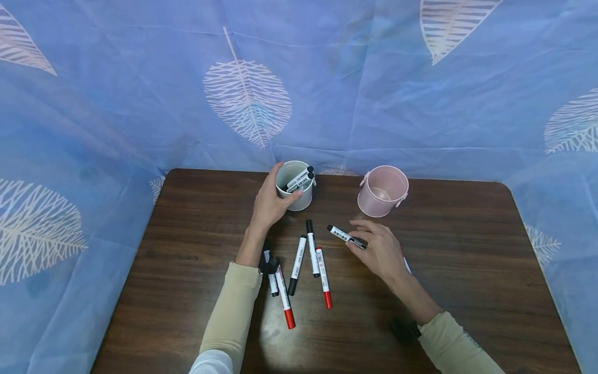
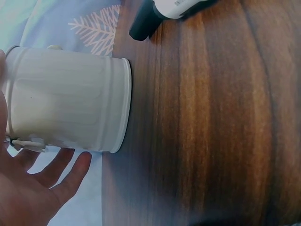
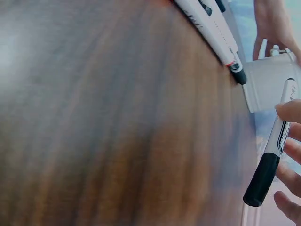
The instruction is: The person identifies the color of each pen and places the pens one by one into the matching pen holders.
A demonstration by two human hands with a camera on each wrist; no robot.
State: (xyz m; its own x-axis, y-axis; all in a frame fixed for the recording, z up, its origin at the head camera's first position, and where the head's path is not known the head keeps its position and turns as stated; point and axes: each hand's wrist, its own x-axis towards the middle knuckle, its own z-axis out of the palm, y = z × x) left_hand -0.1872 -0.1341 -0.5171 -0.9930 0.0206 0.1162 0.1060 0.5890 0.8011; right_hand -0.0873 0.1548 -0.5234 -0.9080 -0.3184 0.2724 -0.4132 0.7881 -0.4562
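Note:
My left hand (image 1: 270, 203) grips the rim and side of a small white bucket (image 1: 301, 201), its thumb over the near edge. Two black-capped markers (image 1: 299, 179) lean inside that bucket. In the left wrist view, the fingers curve around the bucket's wall (image 2: 70, 99). My right hand (image 1: 382, 252) pinches a black marker (image 1: 340, 235) between thumb and fingers, above the table in front of a pink bucket (image 1: 374, 201). The right wrist view shows the marker's black cap (image 3: 262, 181) pointing down and the white bucket beyond it.
Between the hands lie several loose markers: black ones (image 1: 297, 262) and red-capped ones (image 1: 323, 275). Another red-capped marker (image 1: 283, 296) is near the left sleeve. One more marker (image 1: 406, 262) is mostly hidden behind the right hand. A blue leaf-patterned cloth (image 1: 327, 104) hangs behind the brown table (image 1: 467, 249).

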